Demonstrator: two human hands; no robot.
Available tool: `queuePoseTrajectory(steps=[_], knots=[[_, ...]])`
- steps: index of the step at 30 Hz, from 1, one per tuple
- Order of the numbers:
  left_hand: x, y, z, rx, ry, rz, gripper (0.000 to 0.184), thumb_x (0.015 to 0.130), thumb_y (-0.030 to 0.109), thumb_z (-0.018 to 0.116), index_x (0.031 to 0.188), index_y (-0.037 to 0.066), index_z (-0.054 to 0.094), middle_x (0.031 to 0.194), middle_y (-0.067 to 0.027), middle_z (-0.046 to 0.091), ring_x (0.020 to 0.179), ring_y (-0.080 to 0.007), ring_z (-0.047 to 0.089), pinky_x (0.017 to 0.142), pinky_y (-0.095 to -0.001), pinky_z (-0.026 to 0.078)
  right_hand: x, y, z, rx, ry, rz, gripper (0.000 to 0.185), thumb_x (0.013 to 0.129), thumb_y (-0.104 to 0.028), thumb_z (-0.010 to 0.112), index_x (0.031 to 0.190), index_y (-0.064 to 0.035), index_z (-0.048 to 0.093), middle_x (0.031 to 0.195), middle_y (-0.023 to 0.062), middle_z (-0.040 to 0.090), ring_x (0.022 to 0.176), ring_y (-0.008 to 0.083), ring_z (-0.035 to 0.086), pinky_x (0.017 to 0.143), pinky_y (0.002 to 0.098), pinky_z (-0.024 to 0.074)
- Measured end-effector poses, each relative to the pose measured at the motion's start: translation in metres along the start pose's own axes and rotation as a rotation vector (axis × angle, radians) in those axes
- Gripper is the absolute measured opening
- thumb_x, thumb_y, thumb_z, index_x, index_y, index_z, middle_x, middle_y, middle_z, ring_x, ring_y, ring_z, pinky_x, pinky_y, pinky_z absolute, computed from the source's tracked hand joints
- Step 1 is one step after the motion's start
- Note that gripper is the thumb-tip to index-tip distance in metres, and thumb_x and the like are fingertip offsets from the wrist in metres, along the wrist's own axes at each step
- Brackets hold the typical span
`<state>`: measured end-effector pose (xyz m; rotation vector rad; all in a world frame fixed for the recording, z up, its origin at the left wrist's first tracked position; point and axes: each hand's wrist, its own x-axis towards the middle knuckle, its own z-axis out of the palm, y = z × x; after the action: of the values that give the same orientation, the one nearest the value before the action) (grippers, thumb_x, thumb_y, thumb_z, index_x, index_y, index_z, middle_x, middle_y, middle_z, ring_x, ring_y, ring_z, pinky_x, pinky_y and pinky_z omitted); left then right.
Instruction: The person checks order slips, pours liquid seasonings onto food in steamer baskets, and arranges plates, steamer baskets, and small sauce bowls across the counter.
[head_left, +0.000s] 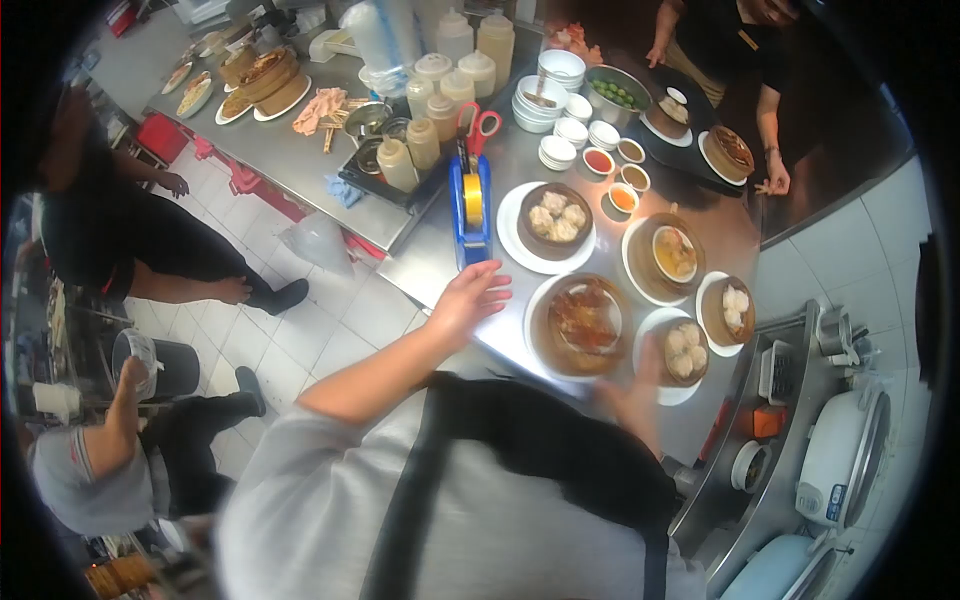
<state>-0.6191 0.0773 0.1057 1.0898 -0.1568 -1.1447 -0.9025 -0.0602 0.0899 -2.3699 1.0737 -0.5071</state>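
Note:
My left hand (472, 300) is held out with fingers stretched, holding nothing, just in front of a blue tape dispenser (458, 215) with a yellow roll. Red-handled scissors (480, 132) stand behind the roll. My right hand (636, 395) is smeared by motion beside a white plate (683, 396) bearing a bamboo steamer of round dumplings (685, 352); its grip and any contact are unclear. Between my hands sits a larger steamer of browned food (583, 318). Around them are a steamer of open-topped dumplings (557, 215), one with a soup bowl (676, 252), and one with white pieces (736, 308).
Sauce bowls (622, 198), stacked white bowls (558, 152) and squeeze bottles (398, 165) crowd the back. Across the counter, a person's hand (774, 180) is near a dark tray (675, 155) with steamers. Other people stand at left. Shelves (735, 455) and rice cookers (835, 455) line the right.

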Motion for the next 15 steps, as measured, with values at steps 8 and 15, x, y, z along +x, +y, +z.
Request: queuePoseTrajectory(steps=[8,15], knots=[[-0.034,0.104,-0.113,0.131,0.187,0.523,0.024,0.093,0.021,0.051,0.111,0.005,0.052,0.096,-0.0072,0.061,0.089,-0.0147,0.060,0.076,-0.0272,0.045,0.152,-0.224,-0.021,0.407,0.101,-0.450,0.049,0.071,-0.009,0.072,0.117,-0.0038,0.057,0.105,0.0118,0.061,0.089,0.0216,0.060,0.079,0.0299,0.0473],[-0.039,0.190,-0.193,0.111,0.262,0.733,0.022,0.094,0.017,0.050,0.111,0.003,0.051,0.096,-0.0086,0.061,0.087,-0.0157,0.059,0.077,-0.0268,0.044,0.380,-0.351,0.128,-0.166,-0.047,-0.614,0.045,0.063,-0.014,0.076,0.103,-0.0031,0.059,0.098,0.0192,0.063,0.090,0.0335,0.061,0.079,0.0406,0.0482]])
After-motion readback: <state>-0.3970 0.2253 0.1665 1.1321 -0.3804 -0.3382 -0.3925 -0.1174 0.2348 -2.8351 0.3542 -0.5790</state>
